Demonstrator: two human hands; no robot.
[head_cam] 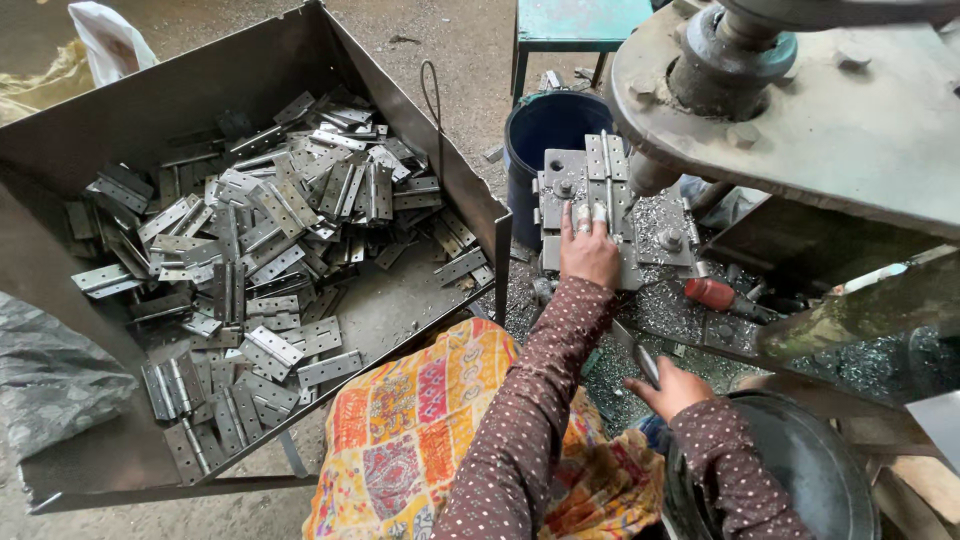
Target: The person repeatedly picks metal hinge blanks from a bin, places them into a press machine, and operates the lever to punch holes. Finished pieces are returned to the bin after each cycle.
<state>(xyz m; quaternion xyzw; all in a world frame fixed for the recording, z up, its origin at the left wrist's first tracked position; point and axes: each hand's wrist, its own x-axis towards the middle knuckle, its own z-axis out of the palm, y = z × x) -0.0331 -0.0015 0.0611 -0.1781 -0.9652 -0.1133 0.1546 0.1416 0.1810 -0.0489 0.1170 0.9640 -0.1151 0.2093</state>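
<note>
Head view looked down, left hand [588, 250] pressed flat with fingers spread on a steel hinge [606, 170] lying on the press bed [660, 240], right hand [672, 388] clenched around a lever handle [642, 360], metal bin [150, 120] of hinges well apart to the left, blue bucket [535, 130] just behind the bed.

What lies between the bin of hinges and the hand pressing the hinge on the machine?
In the head view, the dark blue bucket stands between the bin and the left hand.
</note>
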